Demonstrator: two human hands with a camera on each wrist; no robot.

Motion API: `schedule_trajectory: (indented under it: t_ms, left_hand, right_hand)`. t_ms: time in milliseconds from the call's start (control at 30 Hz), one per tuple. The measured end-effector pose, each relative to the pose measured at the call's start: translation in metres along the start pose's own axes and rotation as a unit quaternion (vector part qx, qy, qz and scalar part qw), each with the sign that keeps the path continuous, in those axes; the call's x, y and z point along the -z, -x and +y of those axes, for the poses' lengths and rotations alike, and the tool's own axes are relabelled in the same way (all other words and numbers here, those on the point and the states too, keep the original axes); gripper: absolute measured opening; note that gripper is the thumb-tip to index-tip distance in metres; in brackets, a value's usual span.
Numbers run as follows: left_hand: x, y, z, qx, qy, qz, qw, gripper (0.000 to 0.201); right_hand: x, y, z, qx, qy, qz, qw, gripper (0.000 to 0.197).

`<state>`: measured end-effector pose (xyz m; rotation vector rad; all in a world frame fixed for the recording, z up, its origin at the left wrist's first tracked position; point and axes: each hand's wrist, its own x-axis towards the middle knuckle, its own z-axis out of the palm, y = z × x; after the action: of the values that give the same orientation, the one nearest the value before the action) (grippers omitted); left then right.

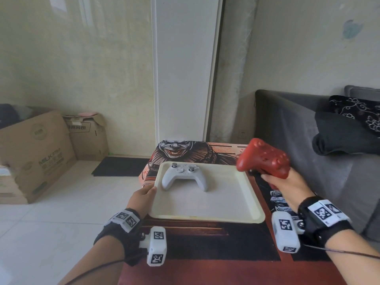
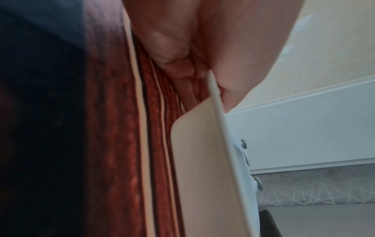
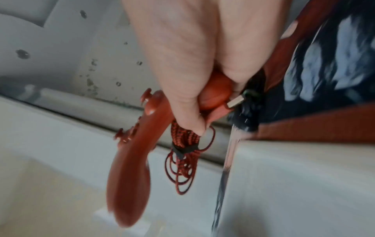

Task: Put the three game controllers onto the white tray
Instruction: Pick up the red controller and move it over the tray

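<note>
Just off the white tray [image 1: 242,218]'s right edge, the right hand [image 1: 287,188] is wrapped around the red controller [image 1: 264,158], probably its bundled cable too; open tray lies to its left. The left hand [image 1: 144,197] pinches the tray's left rim, beside the white controller [image 1: 184,177].

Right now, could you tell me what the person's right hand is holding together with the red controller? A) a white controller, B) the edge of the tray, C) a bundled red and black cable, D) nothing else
C: the right wrist view shows the right hand gripping the red controller along with a coiled red and black cable tied by a black strap.
</note>
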<state>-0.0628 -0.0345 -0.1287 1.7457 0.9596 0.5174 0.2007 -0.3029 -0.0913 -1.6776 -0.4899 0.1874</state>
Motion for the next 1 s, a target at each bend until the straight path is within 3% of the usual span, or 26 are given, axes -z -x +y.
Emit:
schedule_trajectory:
  t_ms: [100, 267, 300, 400, 533, 600, 733, 833, 933, 1000]
  left_hand:
    - [0.0, 0.001, 0.002, 0.003, 0.0, 0.001, 1.0, 0.032]
    - [-0.001, 0.0, -0.003, -0.002, 0.019, 0.008, 1.0, 0.032]
    - [-0.001, 0.0, -0.002, 0.0, 0.013, 0.011, 1.0, 0.034]
    - [0.0, -0.003, 0.0, 0.019, -0.014, 0.011, 1.0, 0.055]
    - [0.001, -0.005, 0.004, 0.048, -0.013, -0.005, 0.999, 0.097]
    - [0.0, 0.0, 0.009, 0.044, -0.016, -0.011, 0.999, 0.088]
    - [-0.001, 0.015, 0.016, 0.019, -0.01, -0.017, 1.0, 0.05]
    - [-0.001, 0.015, 0.014, 0.02, 0.0, -0.018, 1.0, 0.042]
    - [-0.002, 0.008, 0.008, 0.023, -0.01, -0.02, 1.0, 0.04]
    - [-0.002, 0.005, 0.006, 0.022, -0.013, -0.011, 1.0, 0.04]
  right_hand:
    - [-0.053, 0.022, -0.015, 0.017, -0.003, -0.102, 0.995, 0.025]
    - [-0.132, 0.043, -0.006, 0.011, 0.174, -0.187, 0.967, 0.012]
    - [-0.144, 0.046, -0.001, -0.001, 0.203, -0.187, 0.961, 0.014]
    - [-0.166, 0.045, 0.019, -0.033, 0.241, -0.182, 0.953, 0.052]
    - [-0.17, 0.046, 0.02, -0.041, 0.293, -0.18, 0.938, 0.066]
    - [-0.169, 0.05, 0.016, -0.049, 0.317, -0.184, 0.929, 0.072]
    - [-0.165, 0.055, 0.01, -0.059, 0.323, -0.208, 0.921, 0.087]
    - [-0.169, 0.052, 0.013, -0.033, 0.348, -0.255, 0.902, 0.097]
    - [-0.154, 0.049, 0.002, 0.001, 0.366, -0.3, 0.881, 0.058]
    - [-0.133, 0.039, -0.011, -0.001, 0.329, -0.283, 0.901, 0.054]
